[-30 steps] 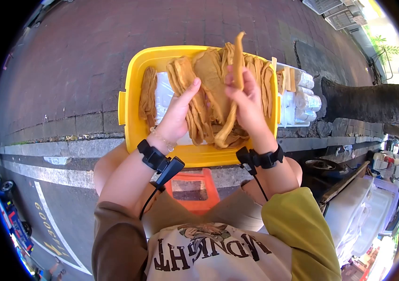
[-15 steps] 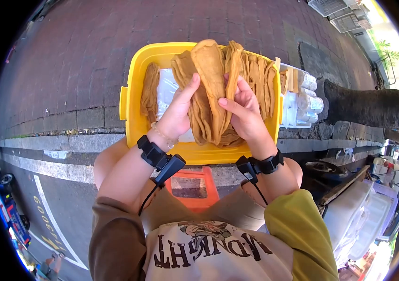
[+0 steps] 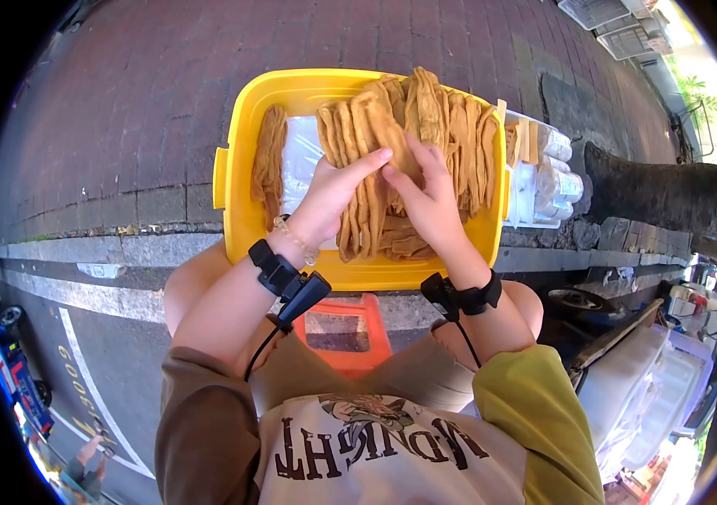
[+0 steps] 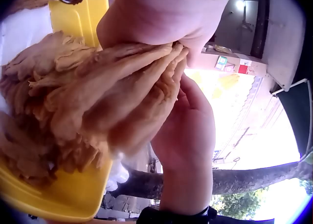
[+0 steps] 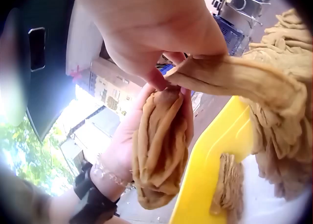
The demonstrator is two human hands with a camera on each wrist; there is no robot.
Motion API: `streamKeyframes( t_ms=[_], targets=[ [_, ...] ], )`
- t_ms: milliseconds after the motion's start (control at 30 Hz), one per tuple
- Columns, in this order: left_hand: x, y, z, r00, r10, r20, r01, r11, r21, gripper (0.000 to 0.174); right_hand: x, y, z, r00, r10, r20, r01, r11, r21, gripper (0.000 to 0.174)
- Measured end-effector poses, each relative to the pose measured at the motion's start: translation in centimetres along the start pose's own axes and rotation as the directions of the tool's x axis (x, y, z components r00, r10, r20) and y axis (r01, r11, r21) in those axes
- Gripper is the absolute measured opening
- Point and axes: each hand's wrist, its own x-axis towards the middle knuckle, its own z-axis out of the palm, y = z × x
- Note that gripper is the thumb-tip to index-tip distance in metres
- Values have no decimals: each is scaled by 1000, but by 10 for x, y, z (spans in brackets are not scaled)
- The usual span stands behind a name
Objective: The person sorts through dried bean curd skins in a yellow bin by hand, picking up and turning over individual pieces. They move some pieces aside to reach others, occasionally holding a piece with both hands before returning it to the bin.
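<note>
While held over the yellow rectangular plastic tub (image 3: 241, 160): bundle of long, brown, wrinkled, soft-looking strips (image 4: 117, 97), gathered in folds near the tub's middle.
Left hand (image 3: 325, 202): curled round the bundle above the tub, thumb laid across the near face; other fingers mostly hidden, cannot tell whether spread or pressed together.
Right hand (image 3: 432, 198): pinching one flat brown strip (image 5: 230, 77) between thumb and fingers over the tub, thumb tip just beside the left one (touching or apart, cannot tell).
Packed row: more brown wrinkled strips (image 3: 463, 143), side by side in the tub's right part.
Lone clump: narrow, brown, creased (image 3: 270, 160), by the tub's left wall, with a whitish plastic sheet (image 3: 301, 160) showing beside it.
Left wrist: pale beaded bracelet (image 3: 295, 244) and black strap (image 3: 272, 268), near the tub's front rim.
Stool: orange-red plastic (image 3: 382, 337), on the near side of the tub.
Rolls: whitish, plastic-wrapped (image 3: 554, 181), right of the tub.
Trunk: dark, thick (image 3: 661, 181), farther right of the tub.
</note>
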Motion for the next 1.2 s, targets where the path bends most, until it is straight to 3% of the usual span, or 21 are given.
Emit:
streamKeyframes(
  t_ms=[33, 67, 100, 167, 200, 233, 367, 433, 500, 533, 567, 633, 767, 833, 900, 967, 1000, 1067, 1100, 1167, 1200],
  targets=[
    [0, 0, 1, 1000, 0, -7, 0, 1000, 4, 30, 1, -3, -3, 1000, -3, 7, 3, 1000, -2, 50],
    [1, 1, -3, 999, -21, 45, 20, 999, 27, 31, 1, -8, -5, 993, 111, 36, -116, 910, 399, 47],
    [1, 1, -1, 999, -14, 36, 13, 1000, 20, 31, 1, -16, -7, 972, 206, 113, -222, 652, 725, 43],
    [0, 1, 5, 989, 138, 46, -141, 987, 75, 34, 0, -21, -2, 977, 169, 132, -210, 627, 750, 40],
    [1, -1, 1, 978, 187, 93, -204, 952, 230, 38, -1, -20, 3, 988, 131, 80, -151, 714, 684, 42],
    [2, -4, -2, 978, 190, 84, -205, 952, 229, 38, -2, -20, 8, 996, 87, 31, -88, 789, 608, 44],
    [5, -19, -2, 937, 315, 150, -347, 890, 296, 42, -8, 6, 22, 995, -12, -103, 58, 884, 463, 47],
    [6, -27, -1, 907, 391, 158, -421, 834, 356, 43, -8, 3, 18, 999, 5, -48, 16, 909, 416, 48],
    [2, -31, 0, 899, 407, 160, -438, 832, 342, 55, -7, -2, 20, 984, 180, 2, -111, 599, 793, 54],
    [-1, -30, 2, 875, 446, 187, -481, 765, 428, 60, -7, -25, 17, 969, 243, 46, -164, 493, 854, 60],
    [-3, -29, 3, 849, 480, 218, -519, 687, 508, 66, -6, -30, 14, 962, 259, 87, -202, 459, 865, 68],
    [-5, -26, 3, 820, 523, 234, -557, 631, 540, 71, -8, -27, 14, 970, 230, 79, -161, 364, 917, 62],
    [-15, -10, 8, 820, 513, 254, -535, 527, 660, 68, -11, -11, 7, 963, 217, 159, -228, 344, 911, 51],
    [-23, 5, 12, 922, 337, 188, -341, 482, 807, 69, -9, -5, 1, 978, 79, 192, -207, 319, 925, 45],
    [-18, 8, 9, 871, 440, 218, -401, 382, 833, 63, -7, -1, -5, 988, 61, 143, -155, 324, 933, 43],
    [-18, 20, 5, 805, 495, 329, -414, 70, 908, 62, -7, -2, -14, 960, -97, -263, 243, 760, 603, 43],
    [-17, 25, 2, 738, 533, 414, -471, -34, 882, 60, -6, -4, -18, 879, -249, -406, 389, 867, 311, 43],
    [-15, 31, -2, 724, 529, 442, -466, -97, 880, 60, -4, -11, -23, 631, -606, -484, 490, 795, -357, 46],
    [-14, 33, -4, 711, 522, 471, -461, -160, 873, 59, -6, -19, -24, 631, -608, -483, 491, 794, -358, 46],
    [-13, 34, -6, 707, 525, 473, -449, -183, 875, 57, -16, -37, -19, 601, -773, -204, 483, 554, -678, 43],
    [-12, 33, -7, 724, 505, 469, -423, -211, 881, 57, -17, -33, -10, 634, -739, -230, 453, 595, -664, 34]
  ],
)
